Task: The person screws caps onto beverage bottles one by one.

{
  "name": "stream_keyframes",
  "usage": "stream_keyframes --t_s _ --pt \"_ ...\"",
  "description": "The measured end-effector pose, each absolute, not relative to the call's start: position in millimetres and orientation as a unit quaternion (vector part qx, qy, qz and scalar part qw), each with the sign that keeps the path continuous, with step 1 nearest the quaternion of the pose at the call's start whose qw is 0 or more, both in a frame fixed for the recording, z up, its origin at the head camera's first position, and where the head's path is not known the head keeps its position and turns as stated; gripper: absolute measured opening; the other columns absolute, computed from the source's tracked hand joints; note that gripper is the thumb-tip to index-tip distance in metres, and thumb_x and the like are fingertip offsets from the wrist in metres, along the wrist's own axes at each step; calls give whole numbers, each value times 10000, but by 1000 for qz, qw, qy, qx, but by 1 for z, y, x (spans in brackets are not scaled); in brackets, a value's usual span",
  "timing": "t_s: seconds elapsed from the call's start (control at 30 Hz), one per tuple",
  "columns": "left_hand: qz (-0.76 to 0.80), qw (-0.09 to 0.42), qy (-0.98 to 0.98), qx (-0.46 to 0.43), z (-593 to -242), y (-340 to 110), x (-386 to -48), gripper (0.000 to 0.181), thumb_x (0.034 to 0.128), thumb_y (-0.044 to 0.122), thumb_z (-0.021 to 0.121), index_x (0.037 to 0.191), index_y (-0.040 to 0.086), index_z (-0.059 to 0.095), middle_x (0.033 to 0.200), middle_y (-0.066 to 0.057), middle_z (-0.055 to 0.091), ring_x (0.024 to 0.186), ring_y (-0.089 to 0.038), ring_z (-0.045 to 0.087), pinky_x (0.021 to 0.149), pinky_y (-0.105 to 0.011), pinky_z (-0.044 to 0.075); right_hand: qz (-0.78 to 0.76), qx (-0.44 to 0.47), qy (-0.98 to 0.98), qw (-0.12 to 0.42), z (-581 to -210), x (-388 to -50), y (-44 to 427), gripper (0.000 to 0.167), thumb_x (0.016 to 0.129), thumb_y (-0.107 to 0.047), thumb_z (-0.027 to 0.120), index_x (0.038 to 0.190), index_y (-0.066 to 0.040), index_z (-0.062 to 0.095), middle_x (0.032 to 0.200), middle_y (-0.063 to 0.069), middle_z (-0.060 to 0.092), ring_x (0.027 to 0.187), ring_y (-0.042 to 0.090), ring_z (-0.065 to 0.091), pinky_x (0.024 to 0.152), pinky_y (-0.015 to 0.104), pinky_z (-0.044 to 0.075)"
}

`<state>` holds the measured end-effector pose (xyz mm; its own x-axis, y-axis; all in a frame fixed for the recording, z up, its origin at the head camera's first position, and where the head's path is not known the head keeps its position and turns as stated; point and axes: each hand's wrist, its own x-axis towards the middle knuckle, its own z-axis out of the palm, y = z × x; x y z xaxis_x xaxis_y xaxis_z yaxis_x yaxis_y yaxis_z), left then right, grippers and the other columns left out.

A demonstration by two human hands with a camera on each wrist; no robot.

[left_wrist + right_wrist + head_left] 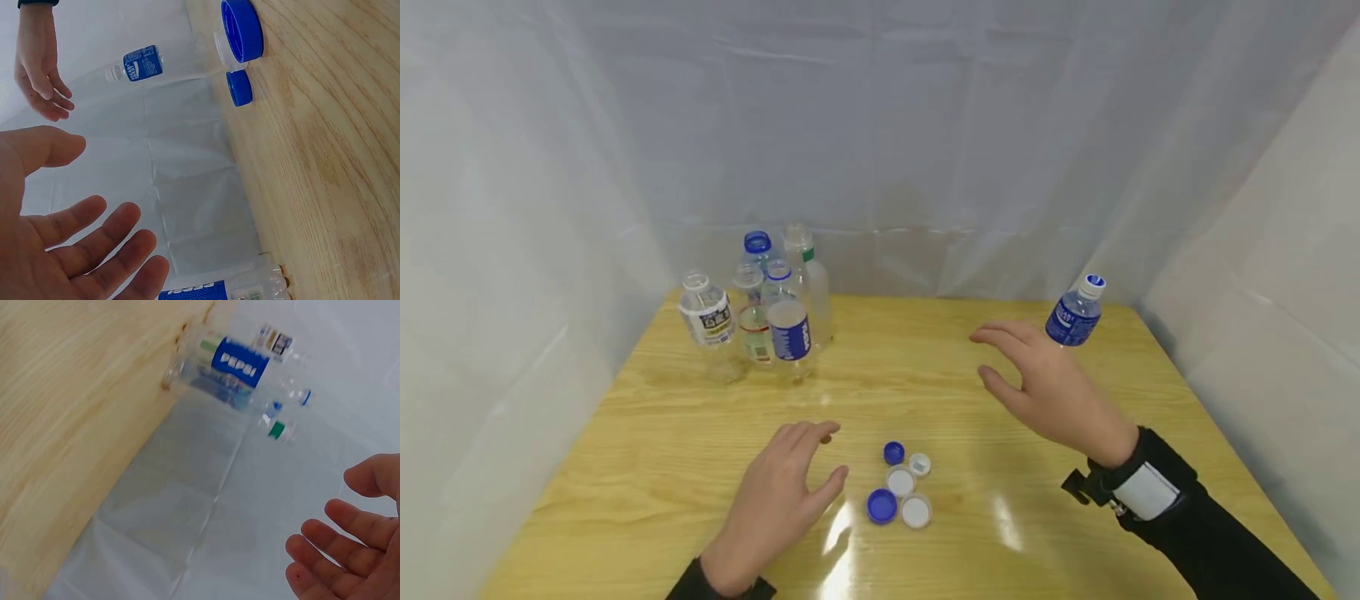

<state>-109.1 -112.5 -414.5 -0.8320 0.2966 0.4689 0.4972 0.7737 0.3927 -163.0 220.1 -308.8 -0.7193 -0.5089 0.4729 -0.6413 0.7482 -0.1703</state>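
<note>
- Left hand (782, 492): holding nothing. Thumb well apart from the fingers, fingers loosely bent and slightly spread in the left wrist view. Sits left of the caps, not touching them.
- Right hand (1045, 387): also holding nothing. Thumb and fingers apart, gap between them, palm turned inward. Raised above the right half of the table (925, 392).
- Caps: five in a loose cluster near the middle front. Small blue cap (893, 452) at the back, small white cap (920, 464) just beside it, two wider white caps (916, 511) and a large blue cap (882, 506) nearer the front. Large blue one lies open side up.
- Lone bottle (1073, 317): blue label, white top, at the far right beyond the right hand. Left wrist view shows hand and bottle apart. Its base is hidden in the head view.
- Bottle group: five clear or bluish bottles upright at the back left, close together. Pepsi bottle (788, 325) in front, blue-necked bottle (757, 243) and green-banded bottle (808, 267) behind.
- Pale sheeting (887, 125) behind and on both sides.
</note>
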Motion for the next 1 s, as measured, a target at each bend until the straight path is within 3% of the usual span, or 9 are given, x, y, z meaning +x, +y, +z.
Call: stream_keyframes --t_s 0.57,1.0 --pt "-265 173 -926 -207 -415 -112 -108 477 844 309 796 1263 129 654 1060 46 669 1009 -134 619 780 -330 556 197 358 -903 130 -341 -123 187 401 941 -217 706 1323 -133 617 1317 33 634 1217 196 614 980 384 547" --pt "-276 170 -923 -208 -414 -113 -109 484 854 319 784 1275 126 646 1080 14 678 1023 -160 624 771 -346 560 219 368 -897 108 -367 -112 176 385 937 -225 711 1302 -127 633 1294 29 650 1218 182 614 1007 373 534"
